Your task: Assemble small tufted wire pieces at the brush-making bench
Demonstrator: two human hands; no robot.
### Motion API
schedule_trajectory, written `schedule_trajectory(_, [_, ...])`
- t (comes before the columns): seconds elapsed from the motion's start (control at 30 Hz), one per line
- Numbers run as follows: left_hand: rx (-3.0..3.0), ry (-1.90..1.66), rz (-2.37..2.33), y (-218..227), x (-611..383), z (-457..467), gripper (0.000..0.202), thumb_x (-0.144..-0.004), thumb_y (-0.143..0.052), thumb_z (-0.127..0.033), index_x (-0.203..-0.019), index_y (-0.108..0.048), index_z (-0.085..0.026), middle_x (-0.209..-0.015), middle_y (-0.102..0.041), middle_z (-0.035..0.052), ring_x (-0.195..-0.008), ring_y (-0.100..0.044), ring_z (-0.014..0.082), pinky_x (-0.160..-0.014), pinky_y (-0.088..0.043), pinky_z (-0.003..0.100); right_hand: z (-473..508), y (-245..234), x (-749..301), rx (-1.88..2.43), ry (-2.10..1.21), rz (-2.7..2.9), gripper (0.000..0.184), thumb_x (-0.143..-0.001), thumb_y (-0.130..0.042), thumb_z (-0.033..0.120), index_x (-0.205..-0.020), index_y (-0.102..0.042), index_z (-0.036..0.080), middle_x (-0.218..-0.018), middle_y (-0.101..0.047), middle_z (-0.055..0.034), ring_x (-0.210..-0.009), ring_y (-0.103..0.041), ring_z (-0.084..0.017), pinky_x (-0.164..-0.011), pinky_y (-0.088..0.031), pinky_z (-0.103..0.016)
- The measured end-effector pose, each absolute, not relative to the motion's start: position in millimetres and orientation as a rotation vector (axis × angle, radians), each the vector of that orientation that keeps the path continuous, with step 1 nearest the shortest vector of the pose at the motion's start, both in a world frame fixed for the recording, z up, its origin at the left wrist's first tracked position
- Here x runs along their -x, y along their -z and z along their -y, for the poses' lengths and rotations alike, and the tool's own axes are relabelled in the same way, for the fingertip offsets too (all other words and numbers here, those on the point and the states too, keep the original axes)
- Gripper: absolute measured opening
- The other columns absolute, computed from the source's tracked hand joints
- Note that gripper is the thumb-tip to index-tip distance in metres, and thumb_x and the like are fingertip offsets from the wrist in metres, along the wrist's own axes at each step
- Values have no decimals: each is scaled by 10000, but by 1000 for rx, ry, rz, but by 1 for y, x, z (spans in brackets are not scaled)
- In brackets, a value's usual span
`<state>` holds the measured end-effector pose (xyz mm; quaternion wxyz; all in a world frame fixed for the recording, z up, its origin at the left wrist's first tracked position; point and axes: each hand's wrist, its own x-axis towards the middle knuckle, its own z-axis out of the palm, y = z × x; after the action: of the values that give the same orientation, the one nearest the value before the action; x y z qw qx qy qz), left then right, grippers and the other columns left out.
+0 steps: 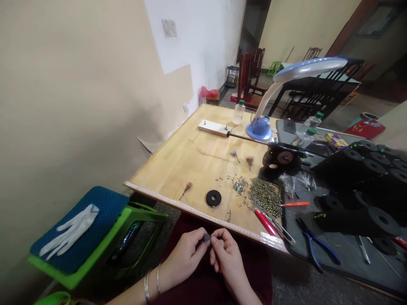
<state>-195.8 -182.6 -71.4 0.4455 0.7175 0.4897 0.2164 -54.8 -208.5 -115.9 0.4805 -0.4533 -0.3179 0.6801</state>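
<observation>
In front of my lap, my left hand (187,254) is closed, pinching a small dark grey piece (206,238) whose kind I cannot make out. My right hand (226,254) meets it there, thumb and forefinger pressed together at the piece's edge; whatever they grip is too small to name. Just beyond, near the table's front edge, lies a black ring-shaped disc (208,199) with a centre hole. A short metal piece (229,216) rests to its right. Further right are a heap of small dark-and-yellow metal parts (263,197) and scattered coloured beads (240,185).
Red-handled tool (265,222), tweezers (281,228) and blue-handled pliers (314,245) lie at right. Black foam rolls (359,222) crowd the grey mat. A blue desk lamp (259,129) stands behind a black winding device (282,159). A white glove (71,231) lies on a stool at left.
</observation>
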Motion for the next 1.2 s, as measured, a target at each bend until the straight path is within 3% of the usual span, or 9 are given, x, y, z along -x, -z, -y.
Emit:
schedule_trajectory(0.63, [-1559,-614,-1201,81,188,182,186,-828,-515,-240,-660,-535,-164,-616,-528,-22,-600,-446,116,-577,-346,216,208,118,51,1073,-1564,762,447,-834,-580,638,-813,-429,218,-420,-407,121,-346,-240,-47,-350,-159,-160])
schedule_trajectory(0.87, [-1542,-627,-1162,76,187,179,258,-857,-548,-305,-681,-647,-145,-667,-649,26,-645,-540,141,-635,-408,227,202,113,50,1021,-1591,778,440,-815,-615,617,-813,-452,208,-484,-382,110,-428,-266,-63,-408,-182,-179])
schedule_trajectory(1.03, [-1591,-688,-1227,71,192,174,251,-896,-517,-338,-741,-600,-159,-701,-613,13,-664,-524,140,-615,-396,221,203,113,47,1065,-1589,905,353,-817,-622,512,-879,-524,179,-527,-370,100,-466,-293,-77,-446,-216,-200])
schedule_trajectory(1.2, [-1685,-677,-1199,65,195,169,238,-921,-486,-319,-746,-553,-172,-696,-552,-9,-663,-482,130,-619,-381,221,206,115,47,1215,-1488,1115,174,-787,-541,308,-675,-470,196,-502,-365,84,-454,-285,-77,-441,-220,-209])
